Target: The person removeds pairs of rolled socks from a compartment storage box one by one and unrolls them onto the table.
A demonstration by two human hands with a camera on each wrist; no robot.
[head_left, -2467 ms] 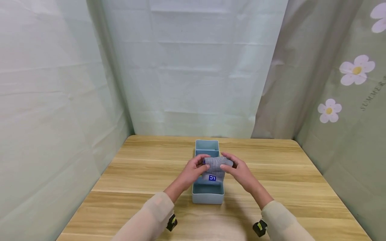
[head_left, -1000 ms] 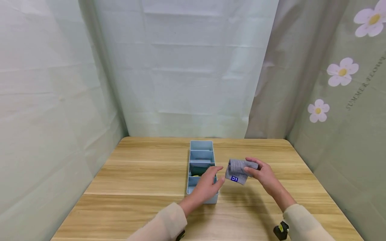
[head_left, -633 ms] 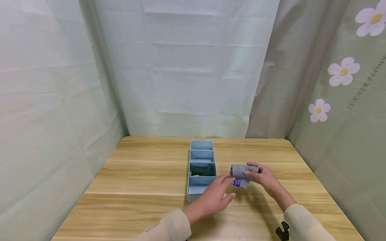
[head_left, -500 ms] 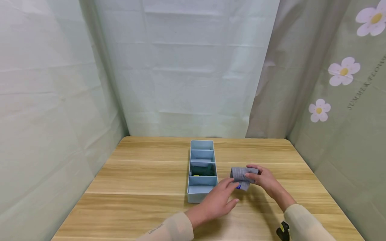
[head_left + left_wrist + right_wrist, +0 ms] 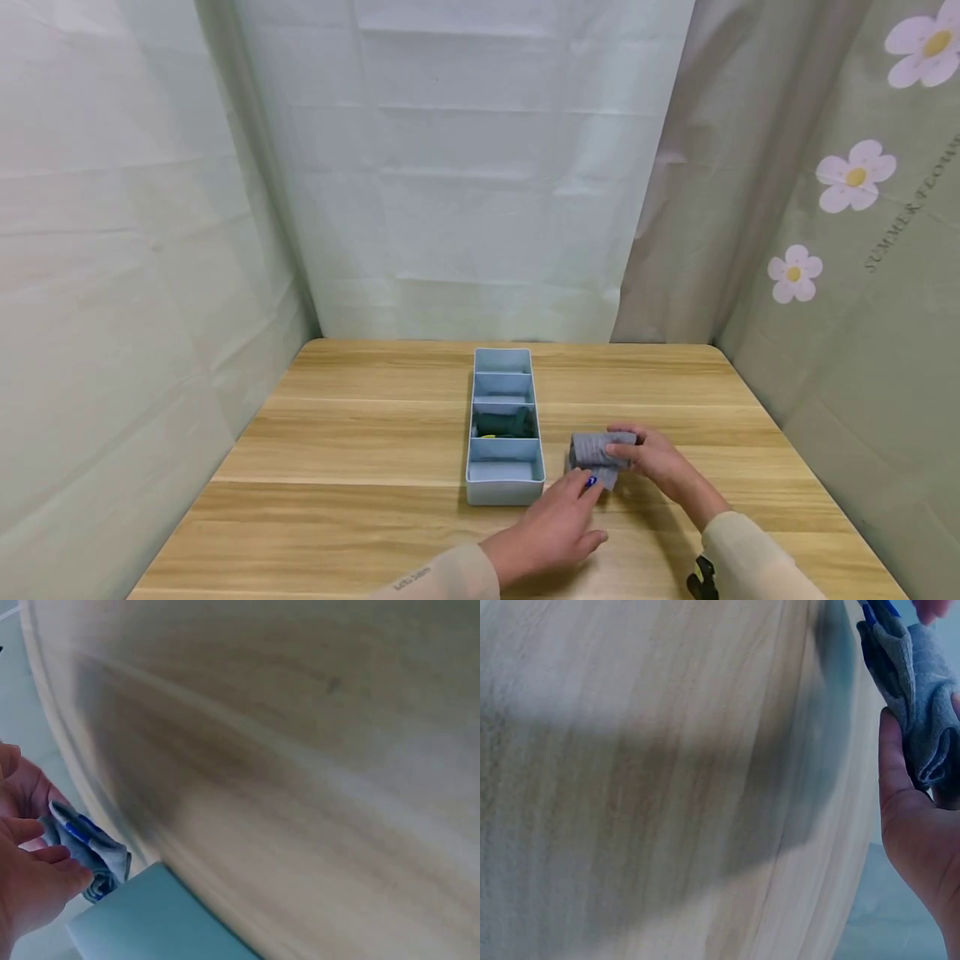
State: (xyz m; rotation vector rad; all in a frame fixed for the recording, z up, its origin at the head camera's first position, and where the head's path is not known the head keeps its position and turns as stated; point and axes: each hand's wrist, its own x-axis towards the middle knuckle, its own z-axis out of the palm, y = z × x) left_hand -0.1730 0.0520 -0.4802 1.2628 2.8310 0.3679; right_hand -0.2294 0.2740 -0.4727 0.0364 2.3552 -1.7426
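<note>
My right hand [image 5: 666, 468] pinches a rolled grey sock [image 5: 591, 448] just above the table, right of the box, thumb on the near side and fingers behind. Its loose cuff hangs toward me, and part of the blue label shows in the head view. At that cuff are the fingertips of my left hand [image 5: 553, 525], with the fingers extended and the thumb apart. The right wrist view shows the sock's coiled end [image 5: 937, 754] beside the right thumb. In the left wrist view the sock [image 5: 90, 844] lies beyond the left fingers.
A long light-blue box [image 5: 506, 493] with several compartments stands left of the sock. One compartment holds a dark green rolled cloth [image 5: 504, 424] with a bit of yellow. Hanging fabric [image 5: 465, 208] surrounds the wooden table [image 5: 352, 467] at the back and sides.
The sock has gone from above the box to its right side, then lower. My left hand let go of it, then came right and nearer, to the cuff. The green cloth is now uncovered.
</note>
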